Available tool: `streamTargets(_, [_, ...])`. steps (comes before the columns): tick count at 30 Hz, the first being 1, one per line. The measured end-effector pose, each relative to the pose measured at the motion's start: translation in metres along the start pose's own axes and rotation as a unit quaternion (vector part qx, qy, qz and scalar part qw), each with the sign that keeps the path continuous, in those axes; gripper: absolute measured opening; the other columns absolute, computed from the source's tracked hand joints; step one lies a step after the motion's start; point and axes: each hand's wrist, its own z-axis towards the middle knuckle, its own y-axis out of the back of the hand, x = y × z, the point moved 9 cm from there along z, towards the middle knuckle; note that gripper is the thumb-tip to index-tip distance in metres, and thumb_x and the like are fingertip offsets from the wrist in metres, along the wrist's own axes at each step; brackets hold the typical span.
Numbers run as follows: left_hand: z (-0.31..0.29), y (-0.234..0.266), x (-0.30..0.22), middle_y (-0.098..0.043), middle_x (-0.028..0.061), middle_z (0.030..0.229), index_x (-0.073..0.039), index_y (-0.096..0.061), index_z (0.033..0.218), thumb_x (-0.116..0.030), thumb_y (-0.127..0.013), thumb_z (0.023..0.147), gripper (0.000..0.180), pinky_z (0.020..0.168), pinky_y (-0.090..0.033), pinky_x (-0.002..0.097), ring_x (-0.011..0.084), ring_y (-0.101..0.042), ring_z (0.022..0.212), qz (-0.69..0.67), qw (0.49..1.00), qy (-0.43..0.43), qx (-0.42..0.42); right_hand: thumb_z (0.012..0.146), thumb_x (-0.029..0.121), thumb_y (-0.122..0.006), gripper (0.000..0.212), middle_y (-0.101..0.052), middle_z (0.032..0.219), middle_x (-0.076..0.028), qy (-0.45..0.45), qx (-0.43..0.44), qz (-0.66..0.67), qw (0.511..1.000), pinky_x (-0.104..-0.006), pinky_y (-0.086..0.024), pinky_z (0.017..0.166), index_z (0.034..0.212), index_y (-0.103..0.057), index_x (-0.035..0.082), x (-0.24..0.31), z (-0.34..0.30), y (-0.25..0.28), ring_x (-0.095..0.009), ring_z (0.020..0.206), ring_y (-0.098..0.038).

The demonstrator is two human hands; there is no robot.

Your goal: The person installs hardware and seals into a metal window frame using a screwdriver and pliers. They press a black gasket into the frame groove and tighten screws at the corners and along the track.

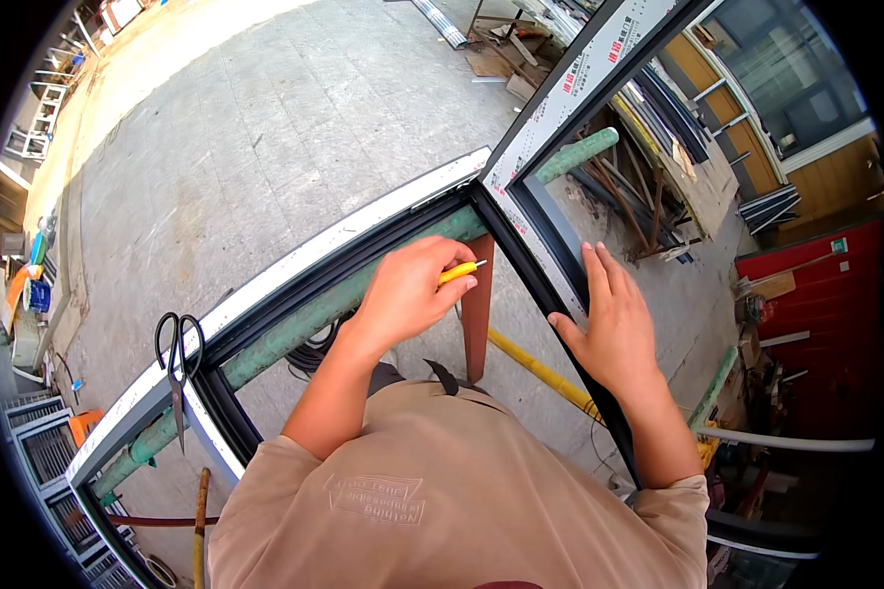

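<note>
My left hand (411, 290) is closed around a small yellow-handled tool (459, 272) with a short thin metal tip pointing right; its exact kind is unclear. It is over the inner side of a dark window frame (344, 245) with white film along its top. An opened sash (560, 98), dark with printed white film, slants up and away from the frame's corner. My right hand (617, 329) lies on the sash's lower member, fingers stretched out and holding nothing. Black-handled scissors (178, 358) lie across the frame at the left.
A green padded bar (309, 324) runs beneath the frame, with a reddish-brown leg (477, 314) and a yellow pole (545, 375) below. Long profiles and scrap (648, 147) are stacked at the right. A red panel (820, 304) stands at the far right; slatted grey panels (44, 442) sit at the left.
</note>
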Motion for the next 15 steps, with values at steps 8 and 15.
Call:
streamTargets(8, [0.018, -0.016, -0.027, -0.074, 0.0143, 0.099, -0.003, -0.070, 0.118, -0.016, -0.080, 0.096, 0.027, 0.076, -0.057, 0.0407, 0.0326, -0.072, 0.087, -0.066, 0.997, -0.041, 0.016, 0.088, 0.020, -0.087, 0.066, -0.072, 0.109, -0.015, -0.023, -0.107, 0.173, 0.979, -0.0408, -0.059, 0.081, 0.147, -0.062, 0.002, 0.047, -0.035, -0.008, -0.031, 0.094, -0.071])
streamTargets(15, [0.007, -0.043, -0.038, -0.073, 0.0152, 0.093, -0.002, -0.066, 0.111, -0.014, -0.077, 0.096, 0.022, 0.071, -0.057, 0.0419, 0.0321, -0.072, 0.079, -0.112, 0.990, 0.020, 0.080, 0.104, 0.020, -0.076, 0.054, -0.072, 0.095, -0.005, -0.156, 0.064, 0.562, 0.809, -0.0278, -0.053, 0.073, 0.151, -0.056, 0.002, 0.031, -0.040, -0.106, -0.008, 0.081, -0.065])
